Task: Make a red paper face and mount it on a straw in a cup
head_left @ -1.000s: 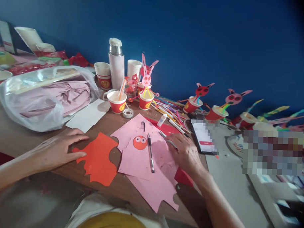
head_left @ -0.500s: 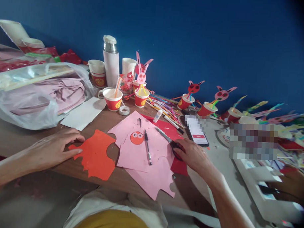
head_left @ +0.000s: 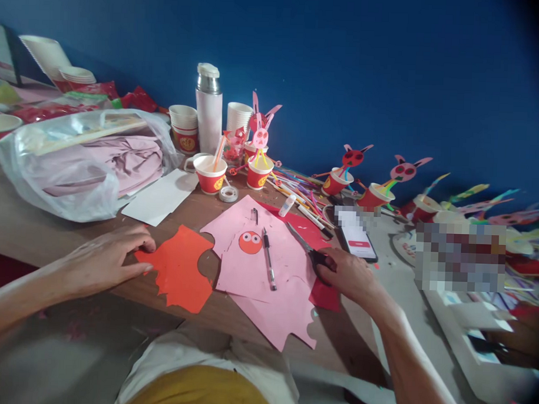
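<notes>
Left hand (head_left: 106, 258), thumb and fingers parted, sits at the edge of orange paper (head_left: 186, 270); right hand (head_left: 350, 277) grips scissors (head_left: 308, 247). A pen (head_left: 270, 262) lies on pink paper (head_left: 243, 275) between them, a bottle (head_left: 287, 205), phone (head_left: 351, 231) and cup (head_left: 212, 181) beyond.

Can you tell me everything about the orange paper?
The orange paper looks like a plain, thin sheet that has been cut into. A round bite is missing from its right side, and its left edge is jagged. It lies about flat on the brown table, near the front edge, just left of the pink paper. The thumb of the left grip appears to rest on its left edge. I can't see its underside.
</notes>
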### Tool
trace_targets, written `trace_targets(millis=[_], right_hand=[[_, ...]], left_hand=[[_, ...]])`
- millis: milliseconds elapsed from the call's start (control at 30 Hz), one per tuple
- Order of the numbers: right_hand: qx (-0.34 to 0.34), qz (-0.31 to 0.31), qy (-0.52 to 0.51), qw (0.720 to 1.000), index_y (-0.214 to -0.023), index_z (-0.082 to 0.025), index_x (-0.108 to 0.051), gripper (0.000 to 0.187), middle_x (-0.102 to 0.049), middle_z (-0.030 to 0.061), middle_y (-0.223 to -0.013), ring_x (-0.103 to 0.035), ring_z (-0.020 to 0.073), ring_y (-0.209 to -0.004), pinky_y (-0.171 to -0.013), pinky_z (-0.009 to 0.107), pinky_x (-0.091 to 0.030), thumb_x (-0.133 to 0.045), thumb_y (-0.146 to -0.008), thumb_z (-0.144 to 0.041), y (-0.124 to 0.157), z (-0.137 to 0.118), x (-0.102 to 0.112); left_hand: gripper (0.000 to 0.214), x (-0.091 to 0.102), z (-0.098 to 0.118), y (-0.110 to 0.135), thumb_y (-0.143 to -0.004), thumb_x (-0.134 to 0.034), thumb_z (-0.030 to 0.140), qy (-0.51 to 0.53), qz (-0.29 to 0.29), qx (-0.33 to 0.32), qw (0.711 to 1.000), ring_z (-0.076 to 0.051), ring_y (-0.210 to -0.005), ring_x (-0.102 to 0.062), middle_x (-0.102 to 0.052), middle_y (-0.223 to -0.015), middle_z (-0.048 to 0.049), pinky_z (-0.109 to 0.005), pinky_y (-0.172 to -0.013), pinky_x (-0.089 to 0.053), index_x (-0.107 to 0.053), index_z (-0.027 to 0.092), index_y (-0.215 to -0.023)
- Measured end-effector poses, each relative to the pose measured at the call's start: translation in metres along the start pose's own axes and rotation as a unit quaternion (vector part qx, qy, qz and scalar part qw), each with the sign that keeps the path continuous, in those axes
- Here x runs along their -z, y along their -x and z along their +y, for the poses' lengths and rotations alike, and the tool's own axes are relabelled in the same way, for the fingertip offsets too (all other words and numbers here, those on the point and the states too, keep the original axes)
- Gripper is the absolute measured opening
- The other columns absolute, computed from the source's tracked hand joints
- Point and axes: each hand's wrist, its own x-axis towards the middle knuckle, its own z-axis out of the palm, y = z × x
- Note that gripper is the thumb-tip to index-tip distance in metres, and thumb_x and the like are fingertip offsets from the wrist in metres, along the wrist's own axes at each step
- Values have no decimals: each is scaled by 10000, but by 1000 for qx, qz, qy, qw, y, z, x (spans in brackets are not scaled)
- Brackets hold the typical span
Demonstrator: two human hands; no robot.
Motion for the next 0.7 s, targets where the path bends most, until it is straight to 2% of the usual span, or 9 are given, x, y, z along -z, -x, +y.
trace_targets(millis=[100,200,267,333,400,467,533,600,700], right_hand=[[8,47,-20,999,-1050,-219,-699,271,-747,58,-919,-687,222,-781,-614,273,-433,-583,-809,-265,5,6,-4],[2,82,-91,992,-1080,-221,-692,302,-741,62,-931,-687,230,-787,-639,298,-477,-575,-812,-297,10,15,-11],[-12,119,-157,980,-1117,-224,-682,346,-728,60,-914,-674,226,-767,-648,316,-492,-565,-814,-343,13,20,-15],[-27,158,-246,956,-1146,-218,-670,395,-710,66,-912,-656,220,-758,-663,330,-499,-580,-803,-392,16,21,-18],[-57,177,-383,905,-1147,-224,-660,428,-697,65,-916,-644,213,-759,-662,329,-502,-637,-771,-426,18,18,-20],[-82,175,-536,822,-1075,-238,-668,418,-682,51,-866,-626,198,-719,-633,320,-499,-715,-717,-448,22,11,-21],[-72,150,-652,740,-961,-241,-675,365,-648,38,-787,-591,185,-662,-600,315,-486,-752,-692,-477,27,-1,-22],[-24,106,-702,704,-896,-235,-675,315,-615,49,-776,-559,189,-661,-586,323,-470,-701,-751,-514,35,-14,-25],[19,69,-730,679,-884,-239,-667,278,-602,58,-798,-534,193,-672,-573,319,-453,-651,-807,-505,45,-34,-32]], left_hand=[[326,-1,0,2,-764,-543,466,3,3,3,1000,-278,-1043,-569,-622,-1140,-65,-339,-911,-380,-608,201,-944],[265,-3,1,6,-797,-517,416,-4,-1,-6,1000,-266,-1012,-575,-615,-1107,-71,-345,-918,-375,-600,189,-906],[274,-3,5,9,-819,-504,397,-3,-2,-6,1000,-266,-1034,-569,-600,-1129,-89,-353,-940,-371,-597,170,-941],[371,-2,9,13,-817,-520,414,3,3,4,1000,-279,-1100,-549,-573,-1204,-117,-362,-970,-368,-587,140,-1058],[469,0,12,17,-811,-537,437,5,7,12,1000,-288,-1157,-525,-545,-1271,-138,-362,-998,-362,-564,119,-1155],[487,1,14,20,-810,-544,448,0,9,17,1000,-289,-1178,-516,-543,-1285,-139,-357,-1013,-355,-566,120,-1170],[458,2,13,22,-814,-544,451,-6,13,23,1000,-286,-1171,-520,-564,-1258,-126,-358,-1013,-354,-579,136,-1145],[415,1,11,23,-812,-546,456,-9,13,26,1000,-284,-1140,-533,-589,-1206,-114,-365,-994,-365,-591,153,-1091],[362,0,11,25,-802,-550,466,-1,5,29,1000,-287,-1082,-551,-613,-1130,-106,-379,-956,-379,-589,167,-1002]])
